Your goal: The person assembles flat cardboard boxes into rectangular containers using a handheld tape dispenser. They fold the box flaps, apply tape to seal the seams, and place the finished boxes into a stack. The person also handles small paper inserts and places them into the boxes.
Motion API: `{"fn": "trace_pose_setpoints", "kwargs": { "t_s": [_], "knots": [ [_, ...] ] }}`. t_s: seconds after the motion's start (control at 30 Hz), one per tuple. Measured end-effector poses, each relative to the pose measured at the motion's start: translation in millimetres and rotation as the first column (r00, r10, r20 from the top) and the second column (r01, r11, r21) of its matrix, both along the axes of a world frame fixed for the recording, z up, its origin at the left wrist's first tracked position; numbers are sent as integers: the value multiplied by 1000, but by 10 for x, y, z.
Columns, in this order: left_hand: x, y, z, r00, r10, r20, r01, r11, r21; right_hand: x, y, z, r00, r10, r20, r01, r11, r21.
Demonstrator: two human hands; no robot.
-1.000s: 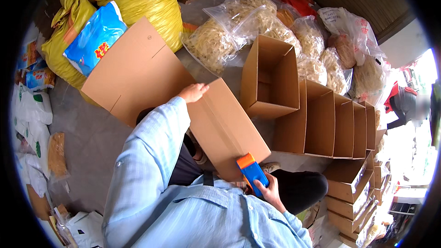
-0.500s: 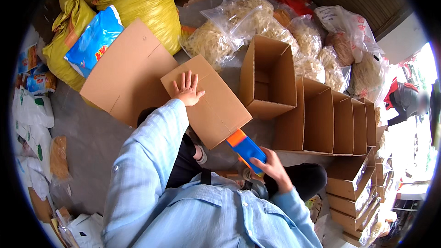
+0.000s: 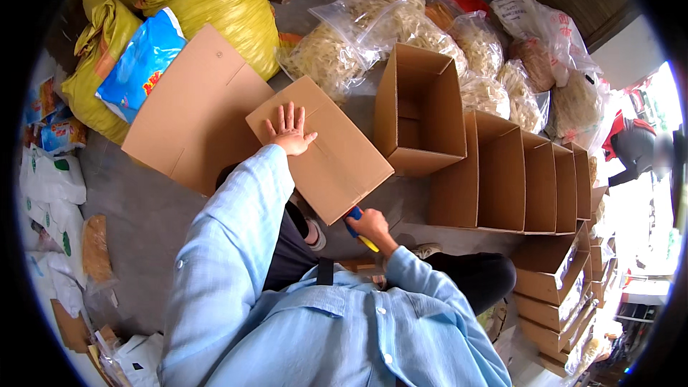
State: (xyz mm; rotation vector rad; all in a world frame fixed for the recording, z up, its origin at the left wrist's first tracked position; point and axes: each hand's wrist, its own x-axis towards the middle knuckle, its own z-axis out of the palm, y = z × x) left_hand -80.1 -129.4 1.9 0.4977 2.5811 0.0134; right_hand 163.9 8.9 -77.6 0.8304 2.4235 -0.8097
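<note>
Cardboard carton [image 3: 322,150] has swung up off the lap and now sits squarely under the flat, open left hand [image 3: 290,129], while at five o'clock the right hand [image 3: 369,226] stays clenched on the blue-and-yellow tape dispenser [image 3: 353,216], now mostly hidden beneath the carton's edge, so sealing looks imminent.

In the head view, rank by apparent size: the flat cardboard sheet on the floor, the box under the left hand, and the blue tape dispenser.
1. flat cardboard sheet
2. box, similar in size but closer to the camera, so this ranking is unsure
3. blue tape dispenser, mostly hidden
</note>
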Motion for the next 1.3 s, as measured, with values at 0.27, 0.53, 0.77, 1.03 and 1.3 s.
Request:
{"fn": "trace_pose_setpoints", "kwargs": {
  "t_s": [0.27,0.53,0.77,1.03,1.3],
  "knots": [
    [-116,-78,-88,998,-30,49,29,999,29,681,21,-498,973,-232,-4,203,860,-469],
    [-898,-530,-416,954,277,-115,-232,925,301,632,320,-15,495,-866,77,400,148,-905],
    [-142,-407,-32,973,175,-153,-64,834,549,775,268,-117,287,-949,134,563,54,-825],
    [501,-561,1238,932,282,-228,-5,639,769,1167,289,1062,383,-924,5,376,151,-914],
    [1001,-1238,2838,945,294,-145,134,56,989,1235,63,2635,329,-806,-492,28,529,-848]
  ]
}}
